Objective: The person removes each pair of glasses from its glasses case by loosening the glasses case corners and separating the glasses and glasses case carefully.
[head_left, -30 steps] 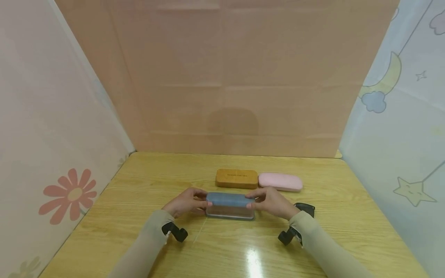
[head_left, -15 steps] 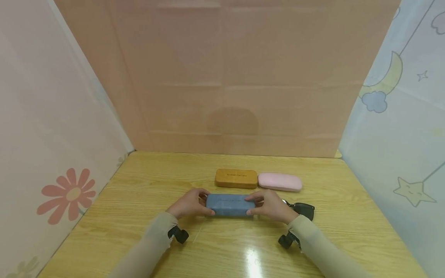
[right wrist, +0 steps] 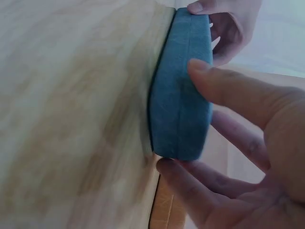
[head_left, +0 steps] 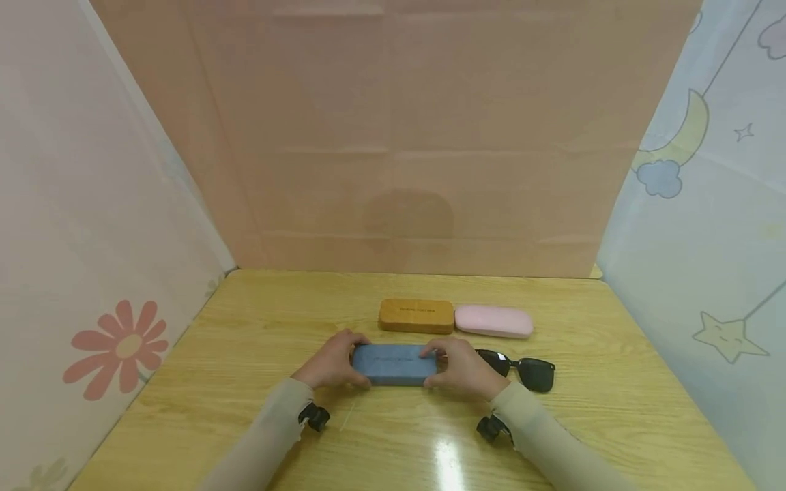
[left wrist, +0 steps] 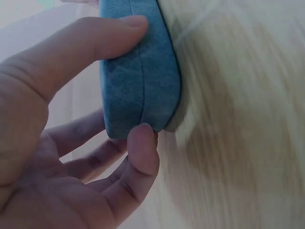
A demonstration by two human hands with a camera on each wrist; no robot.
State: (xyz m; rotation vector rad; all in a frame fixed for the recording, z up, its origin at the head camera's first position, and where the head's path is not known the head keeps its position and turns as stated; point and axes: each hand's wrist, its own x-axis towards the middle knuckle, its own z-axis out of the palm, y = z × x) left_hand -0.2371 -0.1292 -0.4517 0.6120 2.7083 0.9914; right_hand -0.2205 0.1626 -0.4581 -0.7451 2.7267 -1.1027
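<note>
A blue glasses case [head_left: 395,363], its lid closed, sits low at the middle of the wooden table. My left hand [head_left: 333,360] grips its left end, thumb along the front side and fingers curled about the end and back. At the opposite end, my right hand [head_left: 464,368] holds the case between thumb and fingers. The left wrist view shows the seam of the case [left wrist: 138,81] shut under the thumb. Black sunglasses [head_left: 535,374] lie just right of my right hand, which hides part of them.
Behind the blue case lie a tan glasses case [head_left: 417,316] and a pink glasses case [head_left: 494,321], end to end. A brown paper backdrop [head_left: 393,136] rises at the table's far edge, with patterned cloth walls on both sides.
The lid of the blue glasses case has come down and closed. Both hands and the case have then shifted slightly left, and more of the sunglasses shows.
</note>
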